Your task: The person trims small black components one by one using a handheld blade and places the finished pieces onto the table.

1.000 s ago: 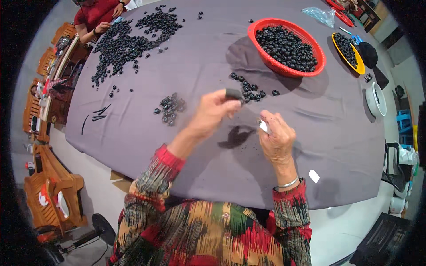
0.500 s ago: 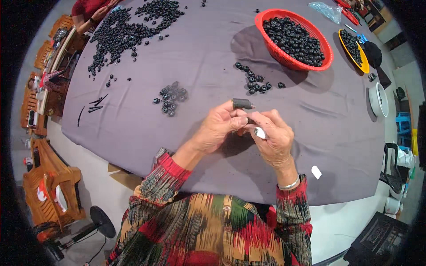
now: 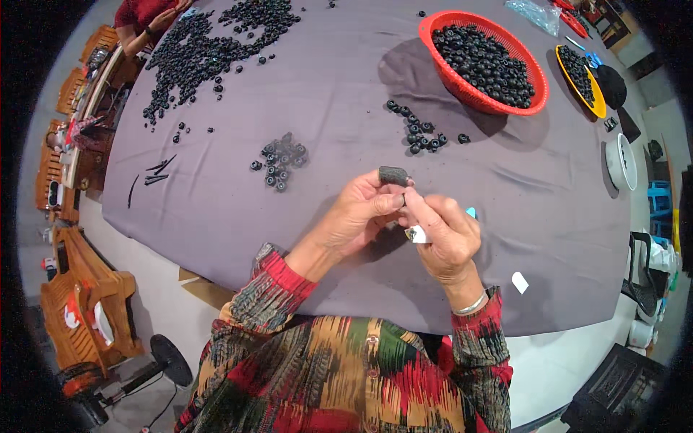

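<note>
My left hand and my right hand meet over the near middle of the table, fingers closed in a pinch. A small black part shows between their fingertips, mostly hidden. A dark finger sleeve covers one left fingertip. White wrapping with a dark spot sits on my right thumb. Beside the right knuckles, a small blue tip peeks out; what it belongs to is hidden. Beyond the hands lie two clusters of round black parts with holes, one left and one right.
A red plastic basket full of black parts stands at the far right. Past it are a yellow plate and a white bowl. Black strips lie left, below a large spread pile. Another person's hands work far left.
The blue tip now shows beside my right hand. My fingers have shifted slightly around the black part, and the right thumb has turned a little. The view has moved slightly.
</note>
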A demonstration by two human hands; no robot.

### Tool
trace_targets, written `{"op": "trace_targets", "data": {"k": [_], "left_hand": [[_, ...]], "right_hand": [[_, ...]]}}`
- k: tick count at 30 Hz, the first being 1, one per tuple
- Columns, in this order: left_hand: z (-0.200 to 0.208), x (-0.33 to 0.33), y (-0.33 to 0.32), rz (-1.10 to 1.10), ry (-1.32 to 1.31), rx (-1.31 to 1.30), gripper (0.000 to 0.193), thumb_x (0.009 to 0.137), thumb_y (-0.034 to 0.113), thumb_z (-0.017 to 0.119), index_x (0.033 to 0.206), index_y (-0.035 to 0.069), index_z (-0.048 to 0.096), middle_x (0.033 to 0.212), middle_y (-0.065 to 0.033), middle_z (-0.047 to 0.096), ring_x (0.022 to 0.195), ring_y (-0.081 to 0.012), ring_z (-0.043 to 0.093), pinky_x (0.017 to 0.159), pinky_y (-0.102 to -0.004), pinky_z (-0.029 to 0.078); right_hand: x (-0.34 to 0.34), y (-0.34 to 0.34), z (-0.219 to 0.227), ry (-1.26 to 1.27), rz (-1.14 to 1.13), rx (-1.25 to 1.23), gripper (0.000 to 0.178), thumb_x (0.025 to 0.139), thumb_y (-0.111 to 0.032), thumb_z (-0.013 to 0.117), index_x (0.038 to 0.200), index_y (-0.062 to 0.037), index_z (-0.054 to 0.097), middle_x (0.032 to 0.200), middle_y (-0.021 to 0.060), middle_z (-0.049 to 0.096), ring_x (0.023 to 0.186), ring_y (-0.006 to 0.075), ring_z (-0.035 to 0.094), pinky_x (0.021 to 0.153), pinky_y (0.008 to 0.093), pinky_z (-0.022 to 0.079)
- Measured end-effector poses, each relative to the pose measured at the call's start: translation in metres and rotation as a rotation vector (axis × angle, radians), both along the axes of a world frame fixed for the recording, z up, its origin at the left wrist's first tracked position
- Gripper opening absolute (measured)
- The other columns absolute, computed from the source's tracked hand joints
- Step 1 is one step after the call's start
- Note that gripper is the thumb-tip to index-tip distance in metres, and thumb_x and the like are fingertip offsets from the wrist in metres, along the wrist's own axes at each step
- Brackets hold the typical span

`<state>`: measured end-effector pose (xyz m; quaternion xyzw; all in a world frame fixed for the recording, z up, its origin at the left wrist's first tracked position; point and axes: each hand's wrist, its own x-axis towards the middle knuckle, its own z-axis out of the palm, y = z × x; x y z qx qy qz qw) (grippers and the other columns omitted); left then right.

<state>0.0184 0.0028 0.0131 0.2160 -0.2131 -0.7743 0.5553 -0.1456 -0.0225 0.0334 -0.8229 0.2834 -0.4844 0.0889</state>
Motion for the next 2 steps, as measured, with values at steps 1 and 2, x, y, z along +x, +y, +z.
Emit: {"op": "trace_targets", "data": {"k": [1,2], "left_hand": [[-0.0009,0.0001,0.0005,0.008,0.002,-0.006,0.027,0.087,0.010,0.068,0.111,0.005,0.059,0.092,-0.0015,0.065,0.084,-0.0118,0.063,0.071,-0.0245,0.051],[-0.0025,-0.0004,0.0019,0.020,0.004,-0.010,0.026,0.087,0.010,0.068,0.111,0.005,0.059,0.093,-0.0019,0.065,0.085,-0.0127,0.064,0.072,-0.0251,0.051]], "right_hand": [[0.0000,0.0005,-0.0005,-0.008,-0.009,-0.033,0.042,0.064,0.003,0.075,0.104,-0.0057,0.072,0.075,0.0044,0.062,0.062,0.0155,0.061,0.049,0.0273,0.048],[-0.0005,0.0020,0.0000,0.001,-0.022,-0.029,0.041,0.065,0.002,0.075,0.104,-0.0064,0.072,0.076,0.0044,0.063,0.063,0.0159,0.062,0.050,0.0277,0.049]]}}
